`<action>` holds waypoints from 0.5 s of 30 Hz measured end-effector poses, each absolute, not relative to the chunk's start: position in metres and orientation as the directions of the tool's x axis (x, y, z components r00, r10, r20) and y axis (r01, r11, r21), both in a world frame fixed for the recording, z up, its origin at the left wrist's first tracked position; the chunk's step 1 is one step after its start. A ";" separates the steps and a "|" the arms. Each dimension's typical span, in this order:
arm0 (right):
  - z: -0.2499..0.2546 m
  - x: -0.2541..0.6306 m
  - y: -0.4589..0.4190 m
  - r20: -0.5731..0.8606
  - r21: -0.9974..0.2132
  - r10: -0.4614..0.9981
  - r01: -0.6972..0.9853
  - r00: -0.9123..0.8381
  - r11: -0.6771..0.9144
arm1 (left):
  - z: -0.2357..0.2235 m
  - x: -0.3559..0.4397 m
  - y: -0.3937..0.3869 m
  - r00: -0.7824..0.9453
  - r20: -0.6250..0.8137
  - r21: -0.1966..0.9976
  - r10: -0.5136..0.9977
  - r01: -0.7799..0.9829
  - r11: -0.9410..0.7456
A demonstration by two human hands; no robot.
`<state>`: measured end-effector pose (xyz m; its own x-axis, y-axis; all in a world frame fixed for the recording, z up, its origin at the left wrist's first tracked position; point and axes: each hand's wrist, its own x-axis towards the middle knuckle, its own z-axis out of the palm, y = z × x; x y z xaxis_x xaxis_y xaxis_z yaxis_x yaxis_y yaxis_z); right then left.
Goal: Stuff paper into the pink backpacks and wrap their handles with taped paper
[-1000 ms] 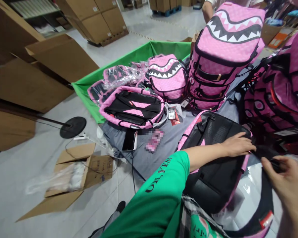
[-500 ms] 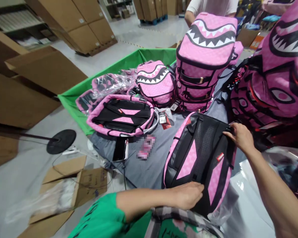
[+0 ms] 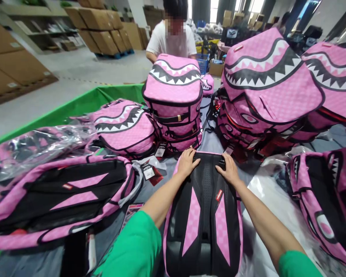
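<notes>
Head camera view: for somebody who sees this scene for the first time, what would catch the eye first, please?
The pink backpacks with big shark-mouth prints catch the eye first, piled in the centre and at the right. In the foreground, the left hand and the right hand rest on the top of a black-and-pink backpack that lies flat. Behind the central pile stands a person in a white T-shirt.

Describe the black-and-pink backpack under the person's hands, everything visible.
The backpack lies flat, back panel up, top end pointing away from the person. The panel looks like padded black synthetic with a textured central strip, two pink checkered strips and a small red label. Pink checkered sides show along its edges. The left hand and right hand rest on its top end. Clear plastic sheeting lies beside it.
</notes>
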<state>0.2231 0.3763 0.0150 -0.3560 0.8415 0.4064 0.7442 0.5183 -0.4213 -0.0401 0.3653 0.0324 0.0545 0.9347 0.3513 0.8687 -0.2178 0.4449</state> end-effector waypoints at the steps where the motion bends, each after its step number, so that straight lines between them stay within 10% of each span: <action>1: 0.018 0.223 0.375 0.406 -0.425 0.834 0.731 -0.373 0.533 | 0.028 -0.039 0.360 0.057 0.378 0.437 0.924 0.869 -0.233; 9: 0.005 0.228 0.313 0.465 -0.394 0.775 0.683 -0.428 0.614 | -0.003 -0.039 0.288 0.092 0.447 0.372 0.890 0.886 -0.278; 15: -0.025 0.230 0.319 0.166 -0.333 0.853 0.787 -0.494 0.520 | -0.033 -0.050 0.309 0.233 0.238 0.363 0.943 0.879 -0.309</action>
<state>0.2302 0.3191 -0.0254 -0.4942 0.8533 0.1660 0.7866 0.5203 -0.3325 -0.0500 0.3088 -0.0330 0.2332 0.9428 0.2380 0.8791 -0.3091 0.3629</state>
